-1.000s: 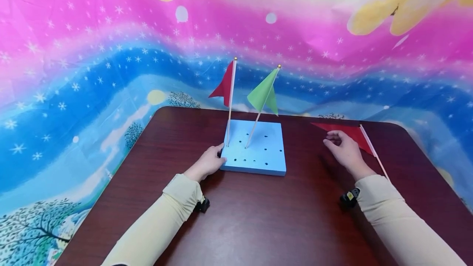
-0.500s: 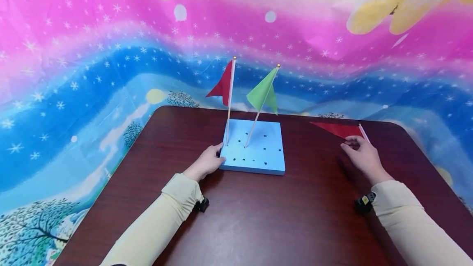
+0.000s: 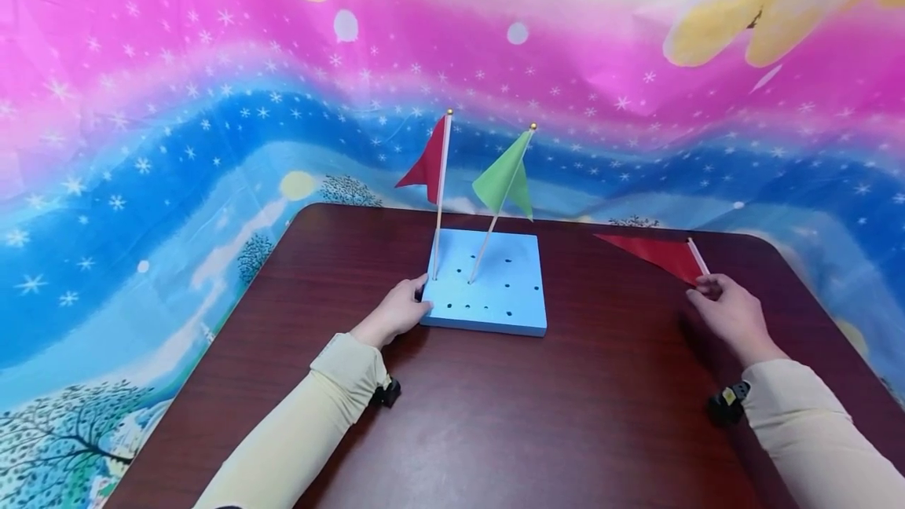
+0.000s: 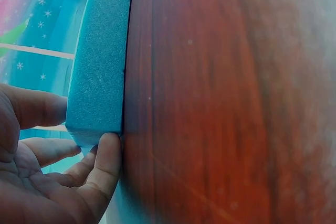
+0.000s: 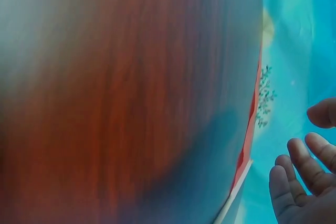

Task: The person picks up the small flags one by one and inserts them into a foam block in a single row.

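Observation:
A light blue foam block [image 3: 488,293] with several small holes lies on the table. My left hand [image 3: 392,313] grips its left edge; the left wrist view shows the thumb and fingers on opposite faces of the block's end [image 4: 100,66]. From the block rise a nearly upright red flag [image 3: 433,167] and a green flag [image 3: 500,175] tilted to the right. Another red flag [image 3: 657,251] lies on the table at right. Over its stick is my right hand [image 3: 731,316], hiding the lower part. In the right wrist view its loosely bent fingers [image 5: 304,166] are apart from the flag.
The dark brown wooden table [image 3: 452,415] has a rounded far edge. Behind it hangs a pink and blue printed cloth [image 3: 587,100]. A small black camera [image 3: 728,403] sits on the right wrist, another [image 3: 386,392] on the left.
My right hand has moved right and toward me, from the lying red flag's cloth to over its stick. The left hand and the block stay in place.

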Available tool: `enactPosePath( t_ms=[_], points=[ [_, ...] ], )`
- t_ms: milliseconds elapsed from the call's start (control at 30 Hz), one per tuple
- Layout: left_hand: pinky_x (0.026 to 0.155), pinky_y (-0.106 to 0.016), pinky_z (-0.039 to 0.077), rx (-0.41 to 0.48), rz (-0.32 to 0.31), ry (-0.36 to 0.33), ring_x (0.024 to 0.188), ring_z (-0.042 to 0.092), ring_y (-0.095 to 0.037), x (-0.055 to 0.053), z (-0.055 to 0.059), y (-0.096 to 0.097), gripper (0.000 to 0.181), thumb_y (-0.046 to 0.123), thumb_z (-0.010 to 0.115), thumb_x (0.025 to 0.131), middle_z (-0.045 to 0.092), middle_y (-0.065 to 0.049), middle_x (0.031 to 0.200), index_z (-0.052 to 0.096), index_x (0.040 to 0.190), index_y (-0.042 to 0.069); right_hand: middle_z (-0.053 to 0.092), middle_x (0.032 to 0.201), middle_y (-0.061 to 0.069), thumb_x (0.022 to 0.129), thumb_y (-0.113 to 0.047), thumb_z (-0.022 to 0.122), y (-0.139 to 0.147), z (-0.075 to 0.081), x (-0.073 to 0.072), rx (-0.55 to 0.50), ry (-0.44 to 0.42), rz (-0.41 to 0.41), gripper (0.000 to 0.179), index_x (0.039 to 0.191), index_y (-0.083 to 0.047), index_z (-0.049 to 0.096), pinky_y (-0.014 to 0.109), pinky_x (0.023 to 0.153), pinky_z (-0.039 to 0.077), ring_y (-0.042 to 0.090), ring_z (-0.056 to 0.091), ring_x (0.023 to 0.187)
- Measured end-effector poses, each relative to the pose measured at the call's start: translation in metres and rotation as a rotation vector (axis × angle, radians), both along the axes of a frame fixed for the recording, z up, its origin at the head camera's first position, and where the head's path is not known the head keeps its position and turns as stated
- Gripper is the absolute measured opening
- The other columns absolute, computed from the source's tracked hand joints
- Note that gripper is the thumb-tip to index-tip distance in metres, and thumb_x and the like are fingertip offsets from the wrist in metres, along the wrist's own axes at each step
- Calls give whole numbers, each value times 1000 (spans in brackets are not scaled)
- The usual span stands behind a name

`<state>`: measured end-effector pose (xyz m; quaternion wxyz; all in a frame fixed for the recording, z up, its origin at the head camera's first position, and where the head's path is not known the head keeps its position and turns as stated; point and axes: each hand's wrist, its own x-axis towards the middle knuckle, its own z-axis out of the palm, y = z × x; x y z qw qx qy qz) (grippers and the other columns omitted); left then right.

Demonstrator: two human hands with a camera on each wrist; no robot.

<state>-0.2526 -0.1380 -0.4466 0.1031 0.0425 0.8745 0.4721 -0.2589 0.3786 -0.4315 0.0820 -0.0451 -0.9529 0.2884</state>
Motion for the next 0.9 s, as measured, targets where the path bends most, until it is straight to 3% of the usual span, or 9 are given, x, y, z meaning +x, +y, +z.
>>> enactPosePath(
  t_ms=[333, 733, 900],
  points=[
    [110, -48, 36, 5, 13, 7, 144, 34, -35, -1, 0, -1, 65, 1, 56, 100, 35, -29, 157, 31, 160, -2, 59, 116, 37, 101, -22, 58, 30, 3, 10, 70, -30, -25, 45, 124, 16, 53, 61, 86, 43, 51, 55, 102],
    [108, -47, 38, 6, 6, -1, 144, 35, -34, -1, -1, 1, 65, 2, 56, 101, 35, -28, 157, 31, 161, 0, 57, 112, 41, 100, -26, 60, 54, -5, 15, 113, -104, -14, 49, 118, 19, 52, 58, 78, 47, 50, 56, 94],
    [107, -47, 39, 7, 11, 7, 140, 38, -34, -1, 1, 0, 65, 2, 57, 101, 37, -29, 155, 32, 160, -1, 59, 102, 40, 98, -25, 62, 60, -3, 14, 144, -130, -11, 50, 115, 21, 51, 57, 73, 49, 49, 57, 87]
  ],
)
